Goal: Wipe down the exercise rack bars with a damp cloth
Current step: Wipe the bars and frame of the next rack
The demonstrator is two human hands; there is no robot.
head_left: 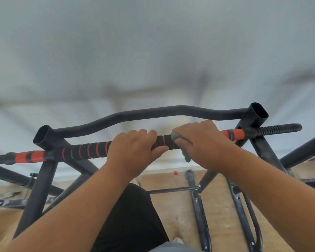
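Wiping the padded bar (91,150) of the exercise rack (44,171), we are working with both hands side by side on the same bar. The left hand (133,150) is wrapping its fingers over the black foam and its thumb beneath, so this grip is clenched on the bar itself. The right hand (204,142) is clenching the green cloth (185,153) against the bar, with a loose end of the cloth hanging just below the hand.

The bar's long axis is running across the view from lower left to upper right, passing through both hands. A short stretch of bare foam (163,140) is showing between them. To the right of the cloth, the orange band (234,133) and the ribbed black end (278,129) are lying nearest the right hand; to the left, beyond the left hand, the striped foam is extending toward the other orange band (28,156).

We are judging that any coming stroke must travel along this axis, and that the cloth hand is the nearer one to the right-hand section. A curved upper bar (153,113) is lying behind, apart from both hands.
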